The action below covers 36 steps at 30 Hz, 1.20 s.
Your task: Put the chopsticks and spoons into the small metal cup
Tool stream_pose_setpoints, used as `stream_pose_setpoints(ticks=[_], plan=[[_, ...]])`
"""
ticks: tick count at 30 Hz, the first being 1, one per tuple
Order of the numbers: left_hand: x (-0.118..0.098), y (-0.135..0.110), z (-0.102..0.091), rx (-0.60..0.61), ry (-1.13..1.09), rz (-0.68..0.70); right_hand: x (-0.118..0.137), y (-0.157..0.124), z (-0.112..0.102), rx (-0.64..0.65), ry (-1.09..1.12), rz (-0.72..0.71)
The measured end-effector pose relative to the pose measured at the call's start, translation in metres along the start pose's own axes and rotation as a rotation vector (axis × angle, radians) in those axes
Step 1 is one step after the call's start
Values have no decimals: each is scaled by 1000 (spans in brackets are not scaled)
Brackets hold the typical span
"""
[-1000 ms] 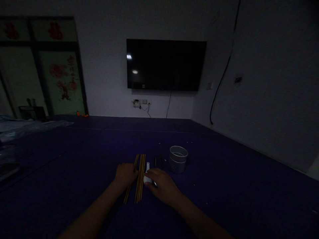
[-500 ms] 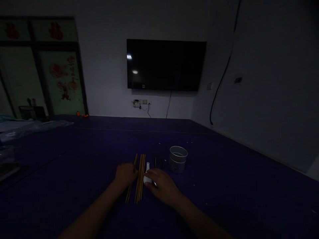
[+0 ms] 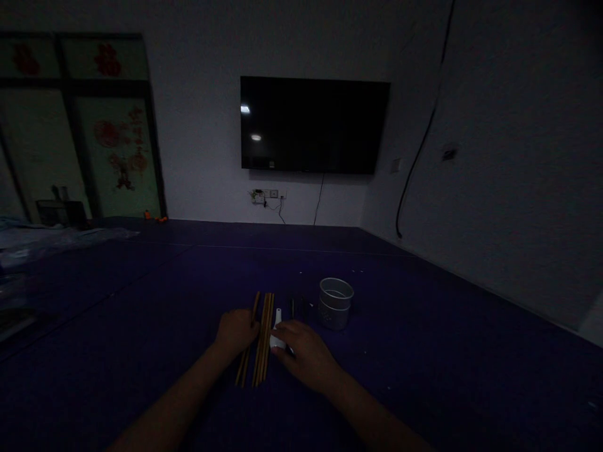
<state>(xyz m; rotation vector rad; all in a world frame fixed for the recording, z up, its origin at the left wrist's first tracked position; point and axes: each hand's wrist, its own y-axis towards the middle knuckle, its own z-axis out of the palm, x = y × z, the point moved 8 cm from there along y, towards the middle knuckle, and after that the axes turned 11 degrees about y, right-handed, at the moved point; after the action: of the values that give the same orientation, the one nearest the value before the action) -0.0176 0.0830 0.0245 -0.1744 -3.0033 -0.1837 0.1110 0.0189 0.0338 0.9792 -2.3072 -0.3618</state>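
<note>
Purple surface [image 3: 400, 402] under everything and the light's really dim on my feed, so take the dark bits with some salt. My left hand [image 3: 235, 331] is lying over a couple of loose chopsticks [image 3: 244, 370], which poke out above and below it. The fingers are curled out of sight, so I can't tell if they're gripped or just pinned.

My right hand [image 3: 304, 351] is half curled, narrow gap, thumb and fingertips at the bowl of a white spoon [image 3: 278, 320] with its handle pointing away. Pinched or only touched? Can't tell. Between the hands, a row of chopsticks [image 3: 262, 351] lies right beside the spoon. Past it are some thin dark utensils [image 3: 293, 307], nearly lost in the gloom. Both forearms run off the bottom of the picture.

For elbow room, purple carries on beyond the metal cup [image 3: 335, 319] to the right wall [image 3: 494, 207], with a few white specks on it. Over left, a clear container [image 3: 14, 289] gets cut off by the edge.

The cup stands upright near my right hand; I see some inner wall, but the bottom's hidden.
</note>
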Motion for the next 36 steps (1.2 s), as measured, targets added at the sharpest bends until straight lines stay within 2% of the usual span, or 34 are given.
stream_pose_setpoints(ticks=[11, 30, 36], plan=[[0, 1, 2, -21, 36, 9, 1, -1, -2, -18, 17, -12], [1, 1, 3, 22, 20, 7, -1, 0, -1, 2, 13, 2], [7, 4, 2, 21, -67, -37, 0, 0, -1, 13, -1, 5]])
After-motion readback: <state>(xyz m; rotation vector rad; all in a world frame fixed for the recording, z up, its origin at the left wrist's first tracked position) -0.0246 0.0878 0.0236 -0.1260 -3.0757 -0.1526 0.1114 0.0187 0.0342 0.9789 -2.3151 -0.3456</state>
